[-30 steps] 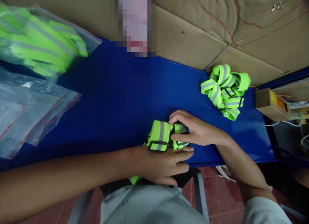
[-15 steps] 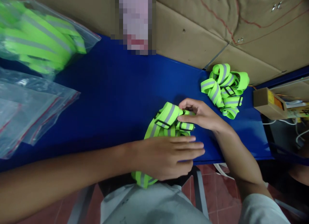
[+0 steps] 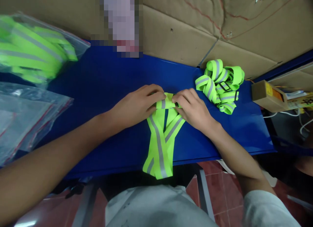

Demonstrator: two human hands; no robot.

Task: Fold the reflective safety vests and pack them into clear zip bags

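Observation:
A neon yellow-green reflective strap harness (image 3: 160, 145) with grey stripes lies in front of me, its lower loops hanging over the table's front edge. My left hand (image 3: 144, 101) pinches the left end of its top band. At the band's right end, my right hand (image 3: 192, 106) is closed, with a bit of black buckle showing by the fingertips. Between the hands a short flat piece of the band is visible. To the right and farther back sits a second bundle of the same straps (image 3: 217, 85), loosely coiled with black buckles, untouched.
On the left are a clear zip bag of neon straps (image 3: 36, 51) and several flat clear zip bags (image 3: 29, 113). A cardboard box (image 3: 269, 96) stands at the right end of the blue table (image 3: 110, 74). Brown cardboard (image 3: 171, 41) lines the back. Another person's arm shows at far right.
My left hand has moved from above the straps up to the band's left end and grips it. The harness now lies flatter, its straps crossing. My view has shifted slightly.

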